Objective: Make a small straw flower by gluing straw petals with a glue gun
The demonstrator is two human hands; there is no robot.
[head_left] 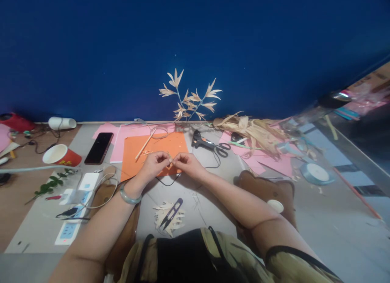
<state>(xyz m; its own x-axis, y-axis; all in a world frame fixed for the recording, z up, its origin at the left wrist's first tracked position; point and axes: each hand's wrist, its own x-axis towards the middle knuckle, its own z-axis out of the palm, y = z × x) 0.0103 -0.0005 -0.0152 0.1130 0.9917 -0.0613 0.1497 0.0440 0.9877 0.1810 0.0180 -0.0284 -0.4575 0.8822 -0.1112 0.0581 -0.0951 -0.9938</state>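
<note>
Head view: a person's two bare hands meet above the near right part of an orange sheet (131, 153) on a grey table. The left hand (154, 164), with a pale bangle (130, 195) on its wrist, and the right hand (189, 165) both pinch a small pale piece (170, 160) between thumb and fingers; its exact shape is too small to tell. On the sheet, left of and beyond the hands, lies a thin pale stick (145, 144).

To the right, a black glue gun (203, 142) lies beside dark-handled scissors (224, 150), with a heap of dry husks (252, 131) farther right. Beyond the sheet, branching stems with pale, pointed flowers (210, 92) stand out against a blue wall (122, 51). On the left are a black phone (99, 148), a red paper cup (70, 156) tipped on its side and, nearer, a white power strip (67, 230). Near the person's body, dark thread snips (174, 210) rest on a small pile of pale scraps (159, 213).
</note>
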